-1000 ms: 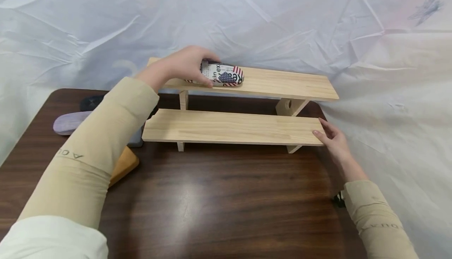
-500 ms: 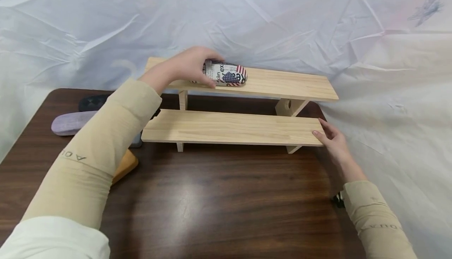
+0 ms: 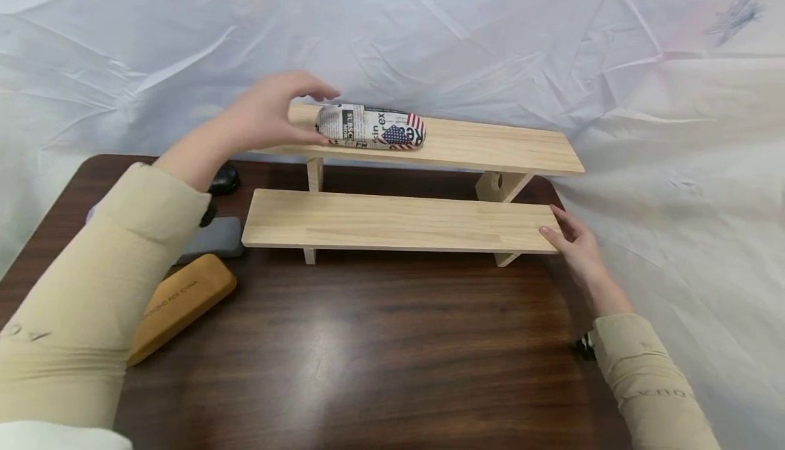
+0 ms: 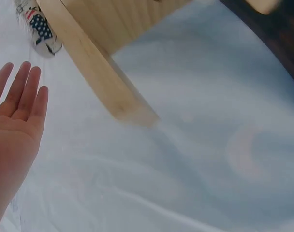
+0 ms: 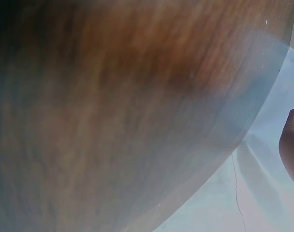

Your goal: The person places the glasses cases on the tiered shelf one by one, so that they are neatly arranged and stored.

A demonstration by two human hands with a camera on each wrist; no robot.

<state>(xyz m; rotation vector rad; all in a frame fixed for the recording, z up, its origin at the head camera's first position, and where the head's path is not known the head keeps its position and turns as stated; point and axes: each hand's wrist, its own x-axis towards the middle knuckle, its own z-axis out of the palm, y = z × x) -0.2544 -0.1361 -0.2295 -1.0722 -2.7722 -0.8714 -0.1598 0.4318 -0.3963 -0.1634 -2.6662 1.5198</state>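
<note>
Just right of the left hand [image 3: 264,114], whose thumb and fingers stand wide apart, a newsprint-patterned glasses case [image 3: 371,127] lies on the upper shelf [image 3: 490,146]. Beneath the right hand's [image 3: 579,245] pinch is the lower shelf's [image 3: 398,221] end, seemingly for steadying. Placing looks nearly done; the next move probably calls for drawing the left hand clear without nudging the case.
</note>
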